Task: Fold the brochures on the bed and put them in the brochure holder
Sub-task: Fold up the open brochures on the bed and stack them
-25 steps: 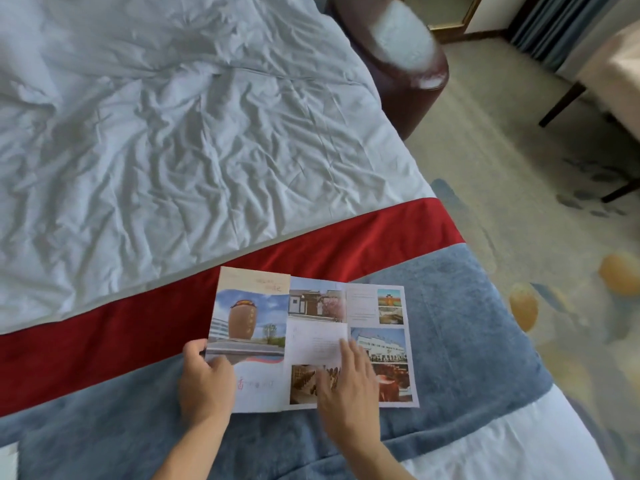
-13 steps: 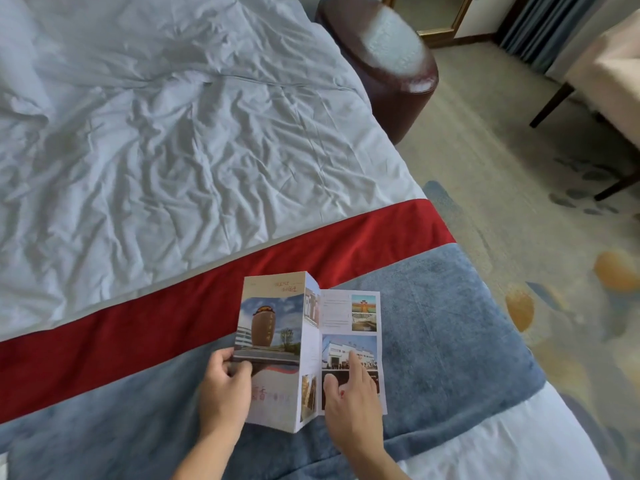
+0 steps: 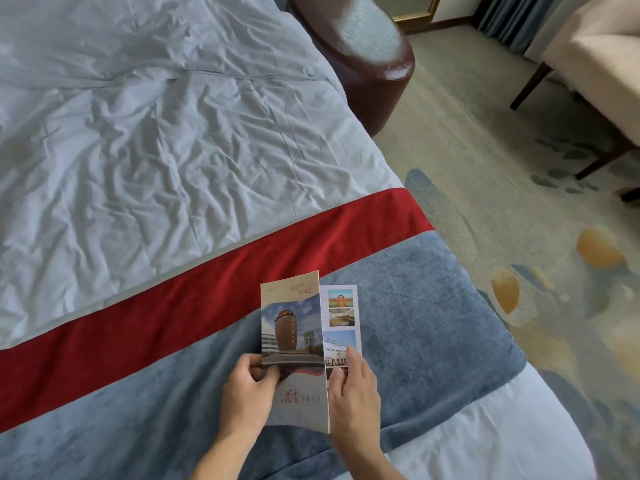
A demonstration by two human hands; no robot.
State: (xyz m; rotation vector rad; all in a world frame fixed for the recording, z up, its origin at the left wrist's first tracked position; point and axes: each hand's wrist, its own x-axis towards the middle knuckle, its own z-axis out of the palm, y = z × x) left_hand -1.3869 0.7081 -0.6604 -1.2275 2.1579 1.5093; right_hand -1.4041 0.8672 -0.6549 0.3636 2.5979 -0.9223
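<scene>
Brochure (image 3: 294,344) on the blue runner (image 3: 433,323) at the foot of the bed (image 3: 156,133), partly folded. The left hand (image 3: 247,393) pinches the cover panel, thumb on top and fingers curled beneath its left edge, so that the panel stands raised over the page to its right. The right hand (image 3: 353,389) lies flat, fingers straight and close together, pressing the lower part of that uncovered page onto the runner. Beyond both hands a red band (image 3: 207,289) crosses the bed; farther still, rumpled white sheet. Far beyond the right hand stands a dark stool (image 3: 367,57) on the carpet (image 3: 485,168).
</scene>
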